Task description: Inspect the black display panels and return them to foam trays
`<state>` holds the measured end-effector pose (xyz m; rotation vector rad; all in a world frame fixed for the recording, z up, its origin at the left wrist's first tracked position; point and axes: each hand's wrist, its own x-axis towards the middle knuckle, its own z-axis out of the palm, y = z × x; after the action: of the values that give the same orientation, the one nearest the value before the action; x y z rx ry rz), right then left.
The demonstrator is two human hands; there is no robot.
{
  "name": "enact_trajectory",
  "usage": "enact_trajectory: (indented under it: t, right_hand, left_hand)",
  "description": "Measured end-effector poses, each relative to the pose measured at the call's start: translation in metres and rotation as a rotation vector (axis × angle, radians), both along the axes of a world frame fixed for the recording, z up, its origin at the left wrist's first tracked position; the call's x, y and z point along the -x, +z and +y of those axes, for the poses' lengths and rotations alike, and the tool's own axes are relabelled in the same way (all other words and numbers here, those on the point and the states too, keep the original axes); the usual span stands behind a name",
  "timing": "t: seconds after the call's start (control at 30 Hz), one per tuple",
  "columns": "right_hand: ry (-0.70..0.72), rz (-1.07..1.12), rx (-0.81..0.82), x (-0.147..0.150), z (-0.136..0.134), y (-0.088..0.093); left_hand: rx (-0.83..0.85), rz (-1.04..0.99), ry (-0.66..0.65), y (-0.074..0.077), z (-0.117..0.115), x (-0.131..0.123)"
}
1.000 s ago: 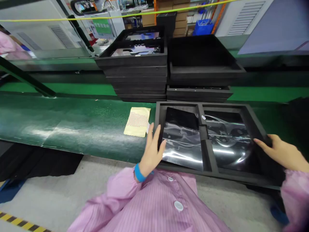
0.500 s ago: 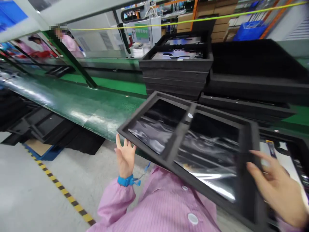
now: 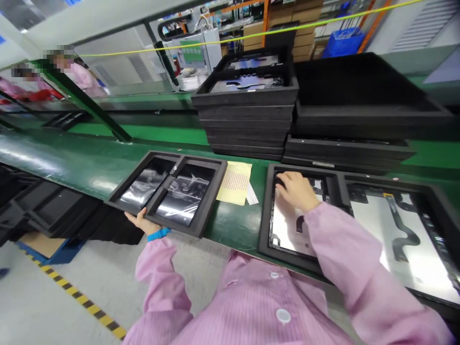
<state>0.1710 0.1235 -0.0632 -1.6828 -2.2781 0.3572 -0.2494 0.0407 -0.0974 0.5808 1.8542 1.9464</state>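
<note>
My left hand [image 3: 141, 221] grips the near edge of a black foam tray [image 3: 187, 158] that rests on the green conveyor belt [image 3: 72, 160], partly over its front edge. Shiny bagged dark panels fill both of its compartments. My right hand [image 3: 296, 190] reaches into the left compartment of a larger black tray [image 3: 268, 211]. Its fingers curl down on the far left corner of a silver panel [image 3: 287, 232] with a black flex cable. A second silver panel [image 3: 381, 225] lies in the right compartment.
A yellow dotted sheet [image 3: 234, 182] lies on the belt between the two trays. Stacks of black foam trays [image 3: 247, 120] stand behind them. More black trays [image 3: 53, 211] sit on the floor at the left, beside hazard tape [image 3: 82, 302]. Other people work far left.
The bagged-panel tray was lifted off the belt with both hands and set down further left. My right hand let go of it and moved into the larger tray that was underneath.
</note>
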Motion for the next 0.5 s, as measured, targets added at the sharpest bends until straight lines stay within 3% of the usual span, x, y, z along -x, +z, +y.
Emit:
enact_trajectory:
  t: [0.1,0.2,0.27,0.33,0.4,0.47,0.5]
  right_hand:
    - [-0.079,-0.084,0.076,-0.023,0.035,-0.013]
    - [-0.068,-0.091,0.112,-0.027,0.052,-0.019]
    - [-0.043,-0.056,0.135,-0.027,0.058,-0.012]
    - [-0.002,0.005,0.146,-0.03,0.06,0.009]
    - [0.046,0.081,0.117,-0.038,0.054,0.043]
    - [0.078,0.164,0.015,-0.048,0.035,0.084]
    - [0.077,0.2,-0.072,-0.051,0.02,0.105]
  left_hand:
    - [0.044,0.058,0.171,-0.001,0.019,0.003]
    - [0.127,0.09,0.175,0.006,0.034,-0.002]
    - [0.186,0.117,0.145,0.016,0.037,-0.006]
    - [0.238,0.147,0.103,0.032,0.035,-0.013]
    - [0.265,0.163,0.006,0.05,0.027,-0.028]
    - [0.273,0.145,-0.181,0.07,0.017,-0.055]
    - [0.283,0.105,-0.342,0.079,0.011,-0.075]
